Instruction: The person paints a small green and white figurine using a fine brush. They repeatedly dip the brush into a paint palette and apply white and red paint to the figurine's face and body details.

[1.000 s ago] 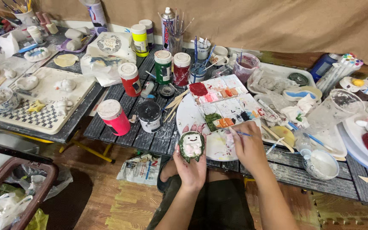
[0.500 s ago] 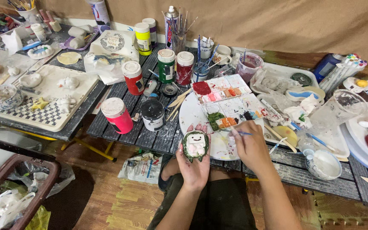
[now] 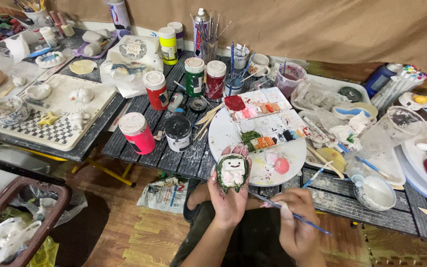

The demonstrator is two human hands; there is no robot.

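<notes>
We look down at our two hands over a cluttered slatted counter (image 3: pixel 174 153). Our left hand (image 3: pixel 231 200) is closed around a small clay figure (image 3: pixel 232 171), green at the edge with a pale face, held upright just in front of the counter's near edge. Our right hand (image 3: pixel 297 222) pinches a thin blue-handled paintbrush (image 3: pixel 292 215), its tip pointing toward the left hand; the two hands sit near each other but apart.

Just beyond the figure lies a round white plate (image 3: pixel 273 170) with pink dabs, and on it a rectangular paint palette (image 3: pixel 265 118) with red, orange, green and dark wells. To the left stand paint bottles: a pink bottle (image 3: pixel 137 133) with a white cap, a black jar (image 3: pixel 178 133), a red bottle (image 3: pixel 156 90), a green bottle (image 3: pixel 194 76) and a dark red bottle (image 3: pixel 215 80). Behind them stand a yellow bottle (image 3: pixel 168 45) and a spray can (image 3: pixel 201 30), their labels too small to read. A white bag (image 3: pixel 132 62) with a round dark emblem lies beside them.

Further left, a checkered board (image 3: pixel 55 131) carries unpainted white clay pieces. At right sits a small white bowl (image 3: pixel 374 192), with a second blue brush (image 3: pixel 366 162) lying just behind it. On the wooden floor below lies a folded newspaper (image 3: pixel 166 195).
</notes>
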